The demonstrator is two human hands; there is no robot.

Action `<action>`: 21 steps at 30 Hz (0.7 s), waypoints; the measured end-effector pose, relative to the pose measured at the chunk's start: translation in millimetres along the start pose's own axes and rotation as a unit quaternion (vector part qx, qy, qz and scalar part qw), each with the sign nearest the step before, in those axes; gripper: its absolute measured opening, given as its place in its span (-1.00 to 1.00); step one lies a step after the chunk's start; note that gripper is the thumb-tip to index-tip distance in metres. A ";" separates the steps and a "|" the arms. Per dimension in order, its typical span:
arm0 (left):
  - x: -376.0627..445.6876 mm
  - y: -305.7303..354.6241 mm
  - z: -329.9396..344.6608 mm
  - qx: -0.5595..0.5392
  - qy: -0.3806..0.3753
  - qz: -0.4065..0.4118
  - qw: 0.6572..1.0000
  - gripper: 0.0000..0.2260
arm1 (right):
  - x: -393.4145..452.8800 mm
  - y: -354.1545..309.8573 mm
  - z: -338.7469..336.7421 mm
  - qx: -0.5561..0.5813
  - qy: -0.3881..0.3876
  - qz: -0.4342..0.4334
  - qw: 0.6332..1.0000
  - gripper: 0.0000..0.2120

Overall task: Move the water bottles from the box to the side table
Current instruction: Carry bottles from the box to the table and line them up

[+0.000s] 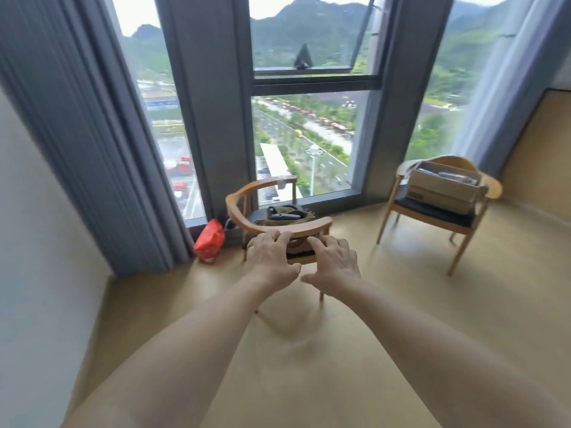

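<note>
Both my arms stretch forward over the floor. My left hand (272,257) and my right hand (333,261) hover side by side, fingers spread and holding nothing, in front of the curved back rail of a wooden chair (244,208). An open cardboard box (441,189) with dark contents rests on the seat of a second wooden chair (482,223) at the right, well away from both hands. No water bottle is clearly visible, and no side table shows.
A khaki bag (287,216) with a dark item lies on the near chair's seat. A red plastic bag (210,242) sits on the floor by the window. Grey curtains (92,149) hang left; tall windows (309,143) stand ahead. Tan floor (309,350) spreads below.
</note>
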State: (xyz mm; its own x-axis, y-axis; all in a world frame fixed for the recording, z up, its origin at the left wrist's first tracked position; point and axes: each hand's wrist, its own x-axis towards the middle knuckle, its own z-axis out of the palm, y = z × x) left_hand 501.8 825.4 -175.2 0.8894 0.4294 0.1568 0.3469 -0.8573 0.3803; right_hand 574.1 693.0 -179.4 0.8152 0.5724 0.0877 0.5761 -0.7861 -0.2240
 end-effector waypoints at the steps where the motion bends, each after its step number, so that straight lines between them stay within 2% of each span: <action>1: 21.2 7.1 6.5 -0.006 -0.010 0.016 1.000 -0.31 | 14.6 10.0 -3.3 -0.004 0.001 0.017 1.000 -0.22; 9: 157.4 67.8 63.4 -0.032 -0.074 0.127 0.989 -0.30 | 97.5 98.6 -14.5 -0.030 0.022 0.148 0.988 -0.20; 21: 328.9 179.0 172.6 -0.029 -0.110 0.215 0.970 -0.29 | 206.8 254.5 -15.9 -0.024 0.042 0.277 0.960 -0.27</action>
State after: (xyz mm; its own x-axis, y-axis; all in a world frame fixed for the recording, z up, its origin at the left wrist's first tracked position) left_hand 907.9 764.1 -212.8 0.9923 -0.0401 0.1170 -0.0814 -0.9238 0.3742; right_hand 890.2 607.6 -202.8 0.9979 0.0441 0.0464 0.0531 -0.9754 -0.2141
